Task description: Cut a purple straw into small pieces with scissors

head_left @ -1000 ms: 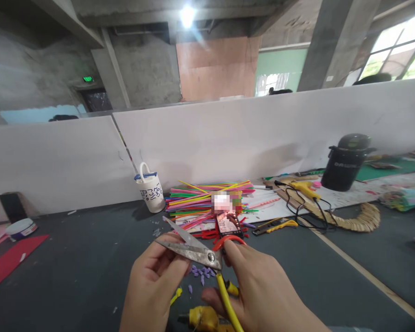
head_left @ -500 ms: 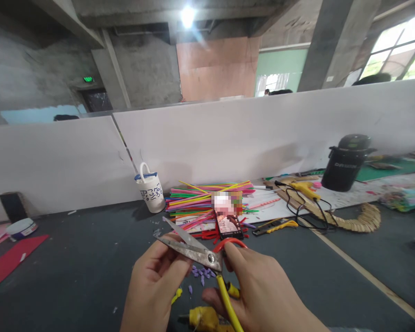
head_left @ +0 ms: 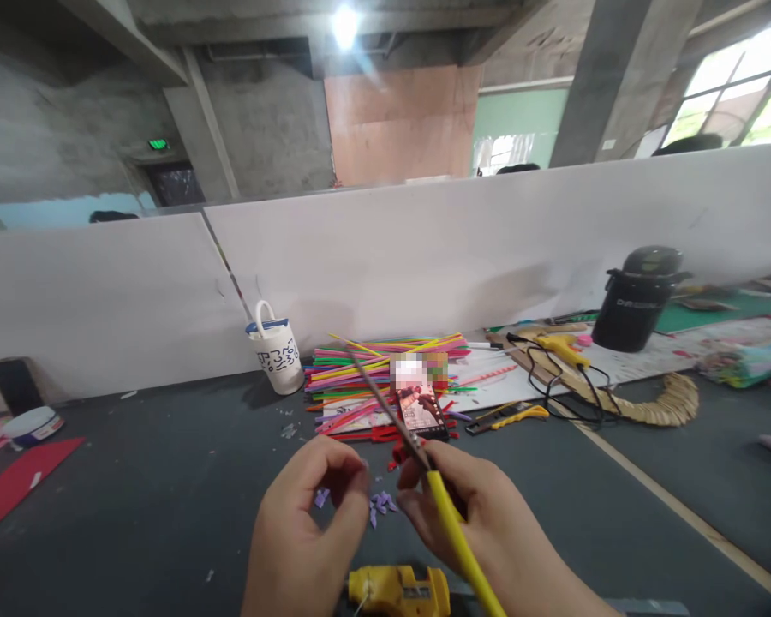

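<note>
My right hand (head_left: pixel 481 527) is closed round the handles of a pair of scissors (head_left: pixel 398 420). The yellow handle slants down toward me, the red one sits under my fingers, and the blades point up and left, edge-on and closed. My left hand (head_left: pixel 308 536) is curled in a pinch just left of the scissors, with a small purple scrap (head_left: pixel 321 497) showing at its fingertips. More purple scraps (head_left: pixel 380 504) lie on the dark mat between my hands. A yellow glue gun (head_left: pixel 398 591) lies below my hands.
A pile of coloured straws (head_left: pixel 385 364), a phone (head_left: pixel 422 410), a white cup (head_left: pixel 275 347), a yellow utility knife (head_left: pixel 507 420), a second glue gun with black cord (head_left: pixel 562 350) and a black kettle (head_left: pixel 639 298) stand along the white partition (head_left: pixel 424 248). Red paper (head_left: pixel 13 484) lies far left.
The scissors have turned from flat with open blades to edge-on and closed. My left hand has let go of the blade and now pinches a purple scrap. The view shifted slightly.
</note>
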`<action>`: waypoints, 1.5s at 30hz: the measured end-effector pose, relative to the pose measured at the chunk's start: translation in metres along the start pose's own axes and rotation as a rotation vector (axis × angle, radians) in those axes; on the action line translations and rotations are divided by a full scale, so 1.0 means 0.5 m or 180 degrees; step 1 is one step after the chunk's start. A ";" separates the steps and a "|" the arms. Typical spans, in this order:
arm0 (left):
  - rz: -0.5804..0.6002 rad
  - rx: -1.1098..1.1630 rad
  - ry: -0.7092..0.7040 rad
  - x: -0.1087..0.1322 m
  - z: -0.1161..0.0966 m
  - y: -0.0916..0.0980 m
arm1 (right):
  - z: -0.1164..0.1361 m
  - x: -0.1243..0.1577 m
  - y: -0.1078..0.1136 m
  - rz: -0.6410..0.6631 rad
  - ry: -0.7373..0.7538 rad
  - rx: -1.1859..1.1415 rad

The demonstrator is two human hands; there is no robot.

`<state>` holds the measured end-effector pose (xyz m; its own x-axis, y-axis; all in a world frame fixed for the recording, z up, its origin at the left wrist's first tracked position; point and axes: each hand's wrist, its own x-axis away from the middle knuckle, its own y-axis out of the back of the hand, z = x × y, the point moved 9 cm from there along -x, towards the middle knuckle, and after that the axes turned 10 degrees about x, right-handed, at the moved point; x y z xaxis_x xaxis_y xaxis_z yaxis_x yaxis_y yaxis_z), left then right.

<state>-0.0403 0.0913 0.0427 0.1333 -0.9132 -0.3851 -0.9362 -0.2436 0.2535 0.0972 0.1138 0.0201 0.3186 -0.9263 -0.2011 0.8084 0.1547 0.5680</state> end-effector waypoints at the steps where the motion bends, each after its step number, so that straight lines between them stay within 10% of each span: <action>1: 0.0030 -0.0266 -0.0297 0.004 -0.015 -0.007 | -0.002 -0.002 0.002 -0.0029 -0.0026 -0.0222; 9: 0.0529 -0.0791 -0.1187 0.029 -0.046 -0.063 | -0.024 -0.009 -0.022 0.0237 -0.0249 -0.1130; 17: 0.0966 0.1210 0.1560 0.017 0.086 -0.082 | -0.004 -0.008 -0.007 0.0292 0.0130 -0.0474; 23: 0.1249 0.2215 0.2055 0.038 0.097 -0.113 | 0.006 -0.003 0.000 0.0299 0.0272 -0.0085; 32: -0.0024 0.2610 0.1534 0.011 0.077 -0.036 | 0.021 0.003 0.000 -0.0128 0.0533 0.1329; 45: -0.0568 0.3162 0.1350 0.016 0.059 -0.014 | 0.034 0.018 -0.015 -0.0270 0.0603 0.1891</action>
<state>-0.0426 0.0954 0.0116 0.2160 -0.9756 0.0399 -0.7116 -0.1853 -0.6777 0.0856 0.0984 0.0276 0.3917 -0.8415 -0.3720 0.4391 -0.1844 0.8793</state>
